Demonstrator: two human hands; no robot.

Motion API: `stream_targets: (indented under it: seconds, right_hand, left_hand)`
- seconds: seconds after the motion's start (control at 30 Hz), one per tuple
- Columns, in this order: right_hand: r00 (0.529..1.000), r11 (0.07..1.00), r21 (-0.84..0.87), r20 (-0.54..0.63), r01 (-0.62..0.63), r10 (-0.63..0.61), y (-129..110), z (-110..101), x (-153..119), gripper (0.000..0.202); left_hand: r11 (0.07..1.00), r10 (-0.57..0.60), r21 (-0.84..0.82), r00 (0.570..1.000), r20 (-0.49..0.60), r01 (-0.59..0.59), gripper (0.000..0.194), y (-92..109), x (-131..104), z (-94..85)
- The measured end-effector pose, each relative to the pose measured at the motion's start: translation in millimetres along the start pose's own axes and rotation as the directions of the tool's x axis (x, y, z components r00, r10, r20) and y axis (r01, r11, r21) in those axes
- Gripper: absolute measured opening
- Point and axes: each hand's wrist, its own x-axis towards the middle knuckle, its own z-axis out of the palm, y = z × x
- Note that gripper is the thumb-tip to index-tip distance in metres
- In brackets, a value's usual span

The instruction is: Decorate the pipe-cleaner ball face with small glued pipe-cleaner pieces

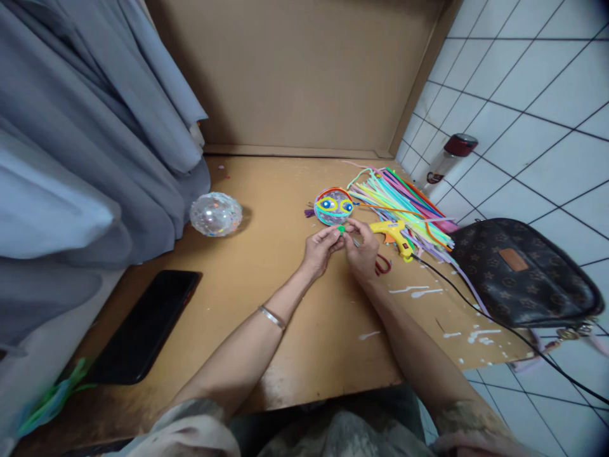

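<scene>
Between the fingertips of both hands is a small green piece (340, 229), perhaps coiled pipe cleaner; its exact form is too small to tell. My left hand (320, 249) pinches it from the left, and my right hand (361, 247) closes on it from the right. Just beyond my fingers sits a clear ball (333, 216) decorated with yellow-rimmed blue eyes, a red arc on top and a turquoise band. A yellow glue gun (392, 235) lies right of my right hand. Red-handled scissors (383, 265) are partly hidden under that hand.
Many coloured pipe cleaners (404, 206) lie in a bundle at the back right. A dark patterned bag (523, 279) stands on the right edge, near a bottle (447, 162). At left are another clear ball (216, 214), a black phone (145, 327) and a grey curtain (95, 127).
</scene>
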Motion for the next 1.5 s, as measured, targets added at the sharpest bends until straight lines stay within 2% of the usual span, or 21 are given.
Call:
stream_targets:
  seconds: [0.23,0.5,0.73,0.9,0.97,1.1,1.17,1.23,1.3,1.33,1.37,1.43,1.5]
  right_hand:
    - [1.0,1.0,0.001,0.008,-0.012,0.012,-1,-2,-1,0.022]
    - [0.981,0.991,-0.009,0.139,-0.133,0.133,-6,-6,1,0.017]
    - [0.956,0.953,0.114,0.126,-0.28,0.266,-10,-6,7,0.016]
    - [0.873,0.866,0.2,0.281,-0.459,0.398,-3,-11,14,0.017]
    - [0.849,0.843,0.21,0.323,-0.496,0.419,1,-13,16,0.019]
    - [0.848,0.876,0.143,0.365,-0.46,0.385,3,-15,17,0.025]
    - [0.862,0.923,0.035,0.371,-0.383,0.344,1,-21,20,0.026]
    - [0.897,0.951,-0.147,0.32,-0.273,0.307,-1,-31,24,0.024]
    - [0.942,0.887,-0.413,0.164,-0.205,0.294,-2,-45,29,0.021]
    - [0.95,0.8,-0.557,0.057,-0.224,0.306,-2,-52,30,0.024]
    - [0.945,0.696,-0.674,-0.014,-0.25,0.326,0,-60,31,0.03]
    - [0.916,0.497,-0.823,-0.069,-0.276,0.395,4,-71,30,0.046]
    - [0.881,0.374,-0.887,-0.073,-0.272,0.467,10,-77,28,0.056]
  left_hand:
    - [0.998,0.062,0.021,0.992,-0.106,-0.06,0.058,-3,0,5.3]
    - [0.983,0.166,0.105,0.971,-0.171,-0.15,0.047,-2,-1,6.9]
    - [0.952,0.247,0.21,0.964,-0.101,-0.222,0.042,-6,-6,10.3]
    - [0.97,0.131,0.21,0.991,-0.032,-0.121,0.048,-1,-6,8.6]
    - [0.965,0.091,0.246,0.996,0.01,-0.09,0.049,4,-5,7.2]
    - [0.916,0.142,0.374,0.989,0.038,-0.146,0.049,11,-4,5.4]
    - [0.909,0.167,0.386,0.986,0.011,-0.158,0.05,12,-3,5.1]
    - [0.915,0.184,0.371,0.982,-0.037,-0.158,0.05,13,-1,4.9]
    - [0.921,0.203,0.354,0.975,-0.086,-0.16,0.048,13,1,4.5]
    - [0.924,0.211,0.347,0.971,-0.11,-0.162,0.046,14,2,4.4]
    - [0.927,0.22,0.338,0.967,-0.132,-0.164,0.045,14,3,4.3]
    - [0.933,0.229,0.317,0.958,-0.17,-0.167,0.042,14,4,4.4]
    - [0.943,0.216,0.294,0.958,-0.186,-0.156,0.041,14,5,5.0]
